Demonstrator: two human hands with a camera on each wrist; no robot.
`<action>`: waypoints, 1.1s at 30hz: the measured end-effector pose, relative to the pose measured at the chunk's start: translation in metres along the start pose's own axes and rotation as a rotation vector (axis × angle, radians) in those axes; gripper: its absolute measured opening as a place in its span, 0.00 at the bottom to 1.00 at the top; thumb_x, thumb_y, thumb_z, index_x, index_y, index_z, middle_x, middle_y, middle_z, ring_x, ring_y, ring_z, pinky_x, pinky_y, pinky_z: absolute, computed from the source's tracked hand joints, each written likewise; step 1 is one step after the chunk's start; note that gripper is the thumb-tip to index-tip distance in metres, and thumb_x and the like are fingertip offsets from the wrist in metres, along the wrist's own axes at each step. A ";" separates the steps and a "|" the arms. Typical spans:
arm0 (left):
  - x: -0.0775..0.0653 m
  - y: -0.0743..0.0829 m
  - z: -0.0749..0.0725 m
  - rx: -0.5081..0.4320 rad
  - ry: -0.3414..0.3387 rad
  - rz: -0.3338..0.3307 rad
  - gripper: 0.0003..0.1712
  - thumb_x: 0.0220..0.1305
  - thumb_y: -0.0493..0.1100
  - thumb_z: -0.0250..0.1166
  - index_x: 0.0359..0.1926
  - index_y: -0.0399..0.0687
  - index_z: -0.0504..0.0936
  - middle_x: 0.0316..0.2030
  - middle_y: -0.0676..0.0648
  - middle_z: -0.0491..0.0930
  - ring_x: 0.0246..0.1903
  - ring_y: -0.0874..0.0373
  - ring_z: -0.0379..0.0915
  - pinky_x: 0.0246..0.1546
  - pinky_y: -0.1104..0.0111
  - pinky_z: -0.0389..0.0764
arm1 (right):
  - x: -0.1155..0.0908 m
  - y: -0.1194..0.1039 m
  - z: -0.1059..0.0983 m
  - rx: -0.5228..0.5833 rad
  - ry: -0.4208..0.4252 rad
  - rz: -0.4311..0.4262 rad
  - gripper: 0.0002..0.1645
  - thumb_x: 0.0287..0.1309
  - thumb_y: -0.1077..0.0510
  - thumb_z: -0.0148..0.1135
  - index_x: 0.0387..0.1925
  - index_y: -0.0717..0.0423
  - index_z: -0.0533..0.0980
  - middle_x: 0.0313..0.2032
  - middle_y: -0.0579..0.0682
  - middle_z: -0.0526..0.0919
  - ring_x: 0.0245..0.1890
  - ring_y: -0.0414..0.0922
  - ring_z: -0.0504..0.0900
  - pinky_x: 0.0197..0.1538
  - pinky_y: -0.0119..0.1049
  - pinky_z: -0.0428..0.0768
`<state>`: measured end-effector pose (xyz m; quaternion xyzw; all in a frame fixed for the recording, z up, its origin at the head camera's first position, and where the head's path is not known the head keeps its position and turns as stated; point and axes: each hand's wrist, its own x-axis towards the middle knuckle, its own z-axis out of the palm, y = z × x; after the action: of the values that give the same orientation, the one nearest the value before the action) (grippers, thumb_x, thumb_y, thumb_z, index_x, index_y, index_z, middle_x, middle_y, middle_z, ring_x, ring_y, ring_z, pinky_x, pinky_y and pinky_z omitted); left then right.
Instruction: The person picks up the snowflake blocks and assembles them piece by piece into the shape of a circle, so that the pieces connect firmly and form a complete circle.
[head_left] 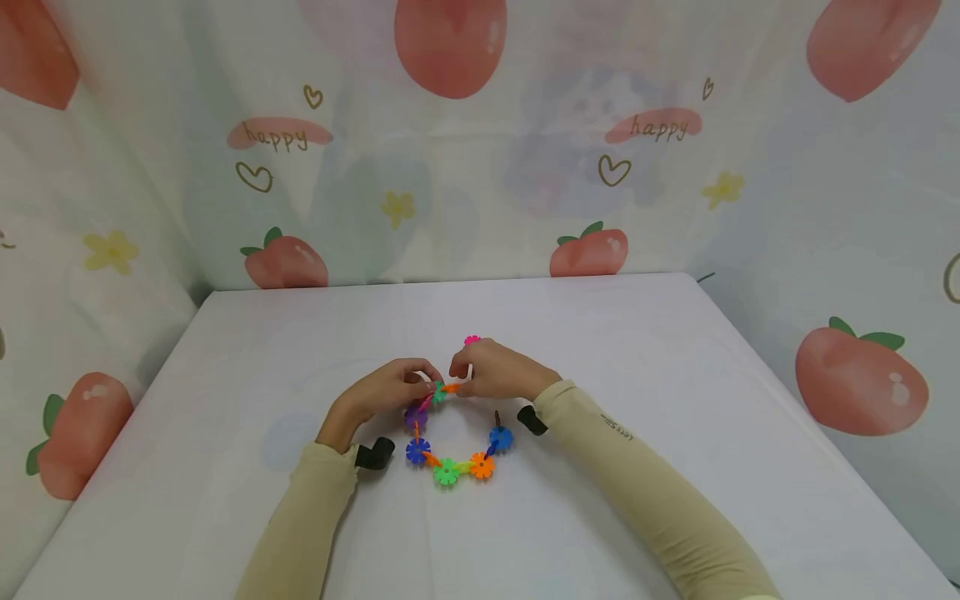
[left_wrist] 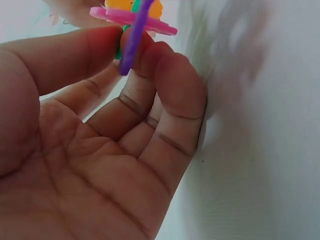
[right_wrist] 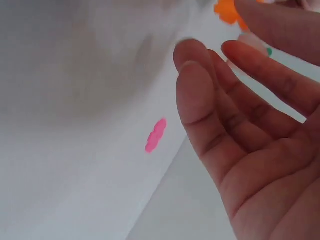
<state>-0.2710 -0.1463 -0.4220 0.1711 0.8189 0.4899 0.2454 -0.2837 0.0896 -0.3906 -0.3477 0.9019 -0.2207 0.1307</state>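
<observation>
A chain of interlocking plastic flower discs [head_left: 447, 472] curves in an incomplete ring on the table. At its far end, my left hand [head_left: 386, 389] pinches a green disc [left_wrist: 118, 52] between thumb and index finger. Pink [left_wrist: 132, 20] and purple [left_wrist: 134, 42] discs join on there in the left wrist view. My right hand [head_left: 504, 369] has its thumb against an orange disc [right_wrist: 229, 11] slotted to the green one. Its other fingers are bent loosely and stand apart from the disc. The chain's other end has a blue disc [head_left: 501, 438] with a dark brown disc [head_left: 497, 419] standing in it.
A loose pink disc [right_wrist: 156, 135] lies on the white table just beyond my right hand. A curtain [head_left: 480, 192] printed with peaches hangs behind the table and along both sides. Black wrist straps [head_left: 375, 454] sit by both sleeves.
</observation>
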 end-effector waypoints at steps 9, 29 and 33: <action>0.002 -0.007 -0.001 -0.009 -0.008 0.004 0.11 0.78 0.43 0.63 0.54 0.45 0.85 0.33 0.47 0.81 0.34 0.54 0.73 0.41 0.63 0.74 | -0.002 0.021 -0.011 0.171 0.001 0.114 0.20 0.66 0.55 0.74 0.57 0.58 0.85 0.54 0.52 0.86 0.50 0.47 0.83 0.52 0.40 0.84; 0.000 -0.005 -0.001 0.013 -0.039 0.008 0.15 0.81 0.49 0.61 0.56 0.45 0.85 0.31 0.48 0.79 0.30 0.54 0.73 0.35 0.65 0.75 | 0.011 0.065 -0.001 0.088 0.089 0.131 0.25 0.74 0.65 0.53 0.69 0.62 0.79 0.72 0.60 0.76 0.74 0.62 0.68 0.77 0.57 0.64; 0.001 -0.004 -0.002 0.023 -0.036 0.021 0.15 0.81 0.49 0.61 0.55 0.44 0.85 0.31 0.48 0.79 0.29 0.54 0.72 0.35 0.65 0.74 | 0.011 0.064 -0.001 0.099 0.181 0.147 0.20 0.70 0.69 0.58 0.59 0.64 0.84 0.61 0.59 0.85 0.65 0.59 0.77 0.72 0.54 0.72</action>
<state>-0.2728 -0.1492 -0.4254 0.1913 0.8180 0.4798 0.2531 -0.3284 0.1246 -0.4221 -0.2524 0.9210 -0.2852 0.0817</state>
